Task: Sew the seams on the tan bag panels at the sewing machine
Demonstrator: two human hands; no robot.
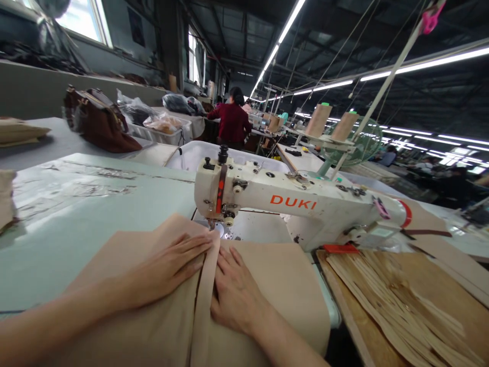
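Observation:
A large beige piece of material [286, 285] lies on the pale green table [76, 214] in front of a white sewing machine [298, 204] marked DUKI. A narrow beige strip [204, 300] runs along it towards the needle [211, 223]. My left hand [171, 265] lies flat on the material left of the strip, fingers stretched towards the needle. My right hand [235, 293] lies flat just right of the strip, fingers spread, touching its edge.
A stack of cut beige strips [405, 300] rests on a wooden board [431, 275] at the right. A brown bag [99, 120] and plastic-wrapped goods stand at the back left. A person in a dark red top [232, 121] works further back. Thread cones [318, 120] stand behind the machine.

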